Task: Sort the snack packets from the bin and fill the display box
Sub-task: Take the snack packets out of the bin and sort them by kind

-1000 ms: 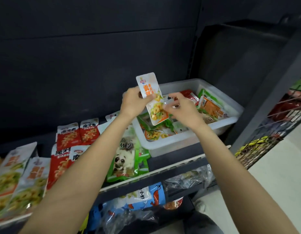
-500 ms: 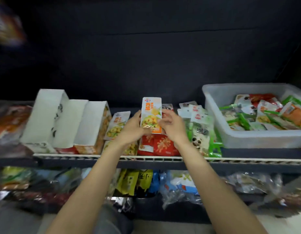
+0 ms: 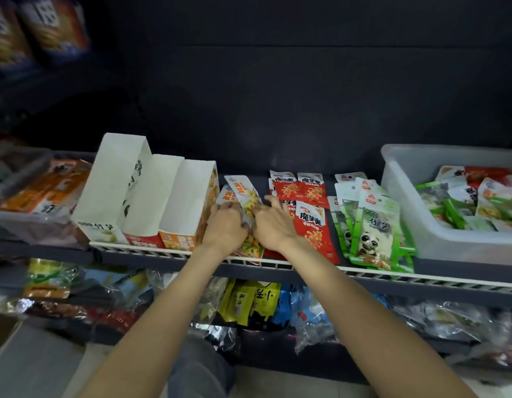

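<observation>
Much of the orange-and-yellow snack packet [image 3: 242, 193] lies hidden under the two hands, so only its far end and a patch near the shelf edge show. The upper left corner is blurred, and the bagged goods on the lower shelf [image 3: 277, 308] are hard to make out. The bin [image 3: 398, 196] is cut off at the right edge.

The left hand [image 3: 224, 225] has its fingers curled over the packet's left side, pinching it. The right hand [image 3: 273, 224] lies beside it, fingers bent down onto the packet's right edge and gripping it; its outer fingers reach over the neighbouring red packets [image 3: 308, 208]. The held packet lies tilted on the stack of like packets on the shelf [image 3: 421, 278], just right of the display box [image 3: 188, 202].

The display box is thin white card, an open tray with orange print low on its front; two similar card boxes stand to its left. The packets are glossy flat foil. Green panda packets [image 3: 374, 228] lie between the red ones and the bin, which is translucent plastic and holds mixed packets.
</observation>
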Demonstrator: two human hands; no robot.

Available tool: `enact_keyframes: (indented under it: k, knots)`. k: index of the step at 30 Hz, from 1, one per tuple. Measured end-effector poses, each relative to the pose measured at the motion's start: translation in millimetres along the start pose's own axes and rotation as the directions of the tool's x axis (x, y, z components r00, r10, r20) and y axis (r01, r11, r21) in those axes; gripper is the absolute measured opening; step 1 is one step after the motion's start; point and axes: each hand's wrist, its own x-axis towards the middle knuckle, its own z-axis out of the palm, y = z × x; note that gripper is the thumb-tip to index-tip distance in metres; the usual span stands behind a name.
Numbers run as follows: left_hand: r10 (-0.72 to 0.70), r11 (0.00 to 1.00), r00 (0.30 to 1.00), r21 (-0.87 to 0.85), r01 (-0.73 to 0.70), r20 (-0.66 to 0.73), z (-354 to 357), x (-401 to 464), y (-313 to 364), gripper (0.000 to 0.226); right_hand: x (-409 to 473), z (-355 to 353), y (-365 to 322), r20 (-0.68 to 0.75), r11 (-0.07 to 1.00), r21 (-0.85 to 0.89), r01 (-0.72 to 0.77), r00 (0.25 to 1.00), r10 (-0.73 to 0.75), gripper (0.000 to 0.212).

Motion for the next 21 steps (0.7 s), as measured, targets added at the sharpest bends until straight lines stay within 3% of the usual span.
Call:
enact_keyframes:
  k: [7,12,17,21]
  knots:
    - [0.043,0.992,0.999,0.121,-0.039,-0.033,-5.1,-6.4,-3.6,0.044,4.8,-6.6,8.3,0.016,1.0,0.017,0.024,1.0,-0.024,0.037]
    - [0.142,0.987,0.974,0.101,-0.126,-0.177,-13.7,-6.6,5.6,0.038,-5.7,-21.8,15.2,-0.007,0.99,0.1,0.099,0.995,-0.099,0.041]
    - [0.27,0.937,0.865,-0.09,-0.337,-0.422,-28.0,-2.2,46.9,0.028,-44.4,-71.9,51.9,-0.244,0.981,0.12,0.154,0.962,-0.121,0.031]
    - [0.346,0.79,0.822,-0.332,-0.515,-0.453,-31.7,5.3,111.5,0.024,-85.4,-119.5,111.4,-0.427,0.992,0.1,0.073,0.904,-0.023,0.022]
